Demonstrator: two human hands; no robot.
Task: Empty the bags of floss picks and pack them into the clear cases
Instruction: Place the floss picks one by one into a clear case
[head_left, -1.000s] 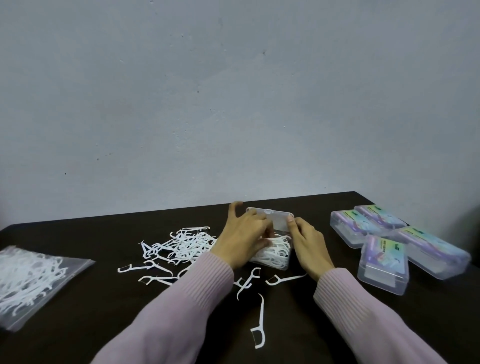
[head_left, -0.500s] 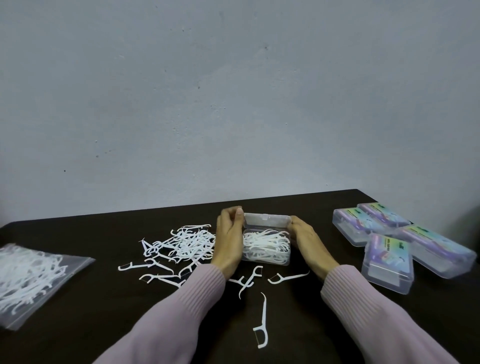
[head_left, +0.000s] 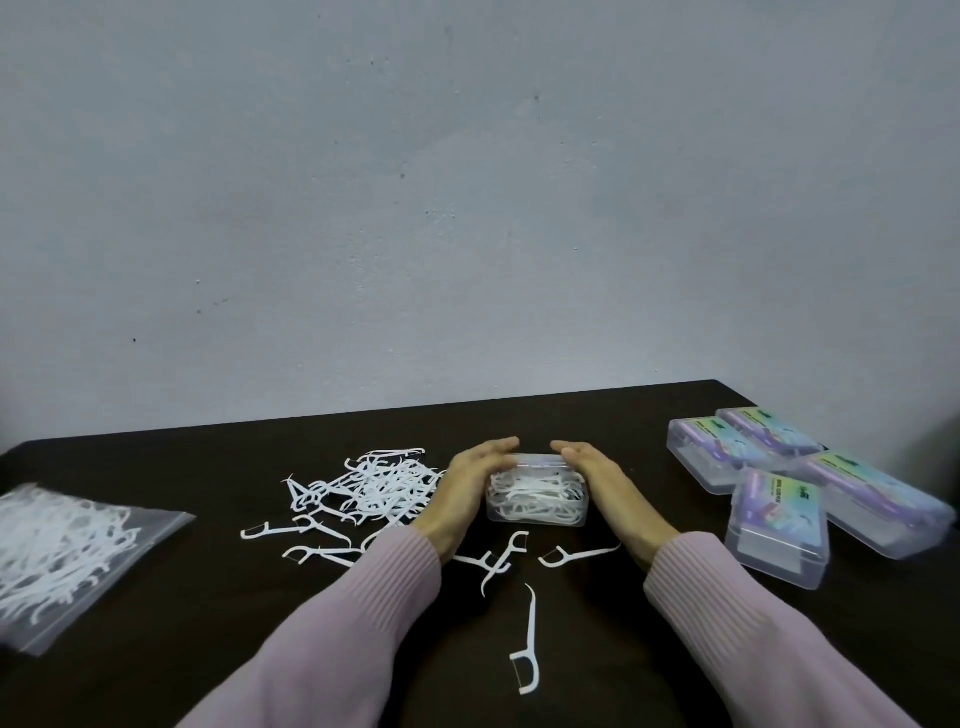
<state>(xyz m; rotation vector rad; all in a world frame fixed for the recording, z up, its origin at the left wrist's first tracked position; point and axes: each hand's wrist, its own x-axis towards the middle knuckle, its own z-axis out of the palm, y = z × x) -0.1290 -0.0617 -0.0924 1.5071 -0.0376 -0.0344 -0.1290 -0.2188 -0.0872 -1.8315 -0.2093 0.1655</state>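
Floss picks fill the clear case at the middle of the surface.
Your left hand and right hand clamp its two ends; if you press unevenly, picks may get caught under the lid.

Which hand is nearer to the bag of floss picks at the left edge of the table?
The left hand. It rests against the left side of the clear case, on the bag's side. The right hand is against the case's far side, farther from the bag.
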